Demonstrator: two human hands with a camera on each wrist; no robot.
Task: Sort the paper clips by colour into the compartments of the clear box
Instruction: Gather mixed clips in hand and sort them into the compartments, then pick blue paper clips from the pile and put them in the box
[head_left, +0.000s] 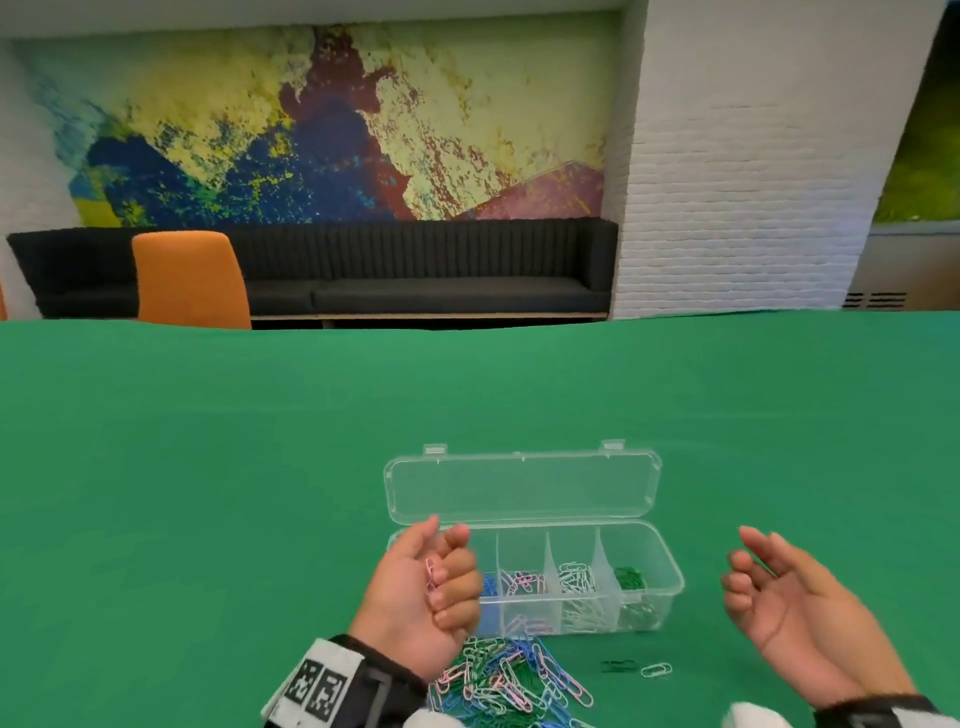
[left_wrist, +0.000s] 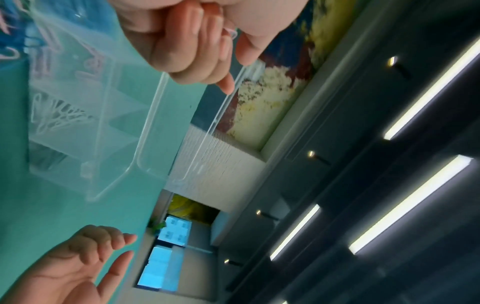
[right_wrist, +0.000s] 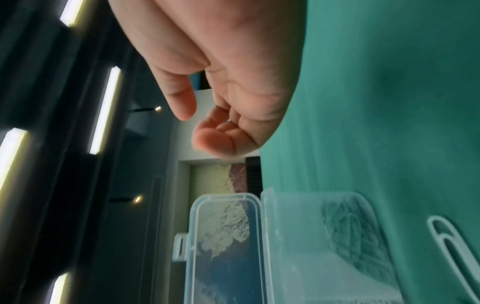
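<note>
The clear box (head_left: 670, 564) stands open on the green table, its lid (head_left: 522, 488) laid back. Its compartments hold blue, pink (head_left: 522, 582), white (head_left: 577, 577) and green (head_left: 629, 578) paper clips. My left hand (head_left: 431, 587) is palm up over the box's left end, fingers curled round pink paper clips (head_left: 430, 574); the left wrist view shows the same clips (left_wrist: 231, 34) in the curled fingers. My right hand (head_left: 769, 587) hovers palm up to the right of the box, fingers loosely bent and holding nothing. A mixed pile of clips (head_left: 509, 680) lies in front of the box.
A dark green clip (head_left: 618, 666) and a white clip (head_left: 656, 670) lie loose right of the pile; the white clip (right_wrist: 451, 242) looms large in the right wrist view. Green cloth stretches far on all sides. An orange chair (head_left: 189, 280) and a dark bench stand beyond the table's far edge.
</note>
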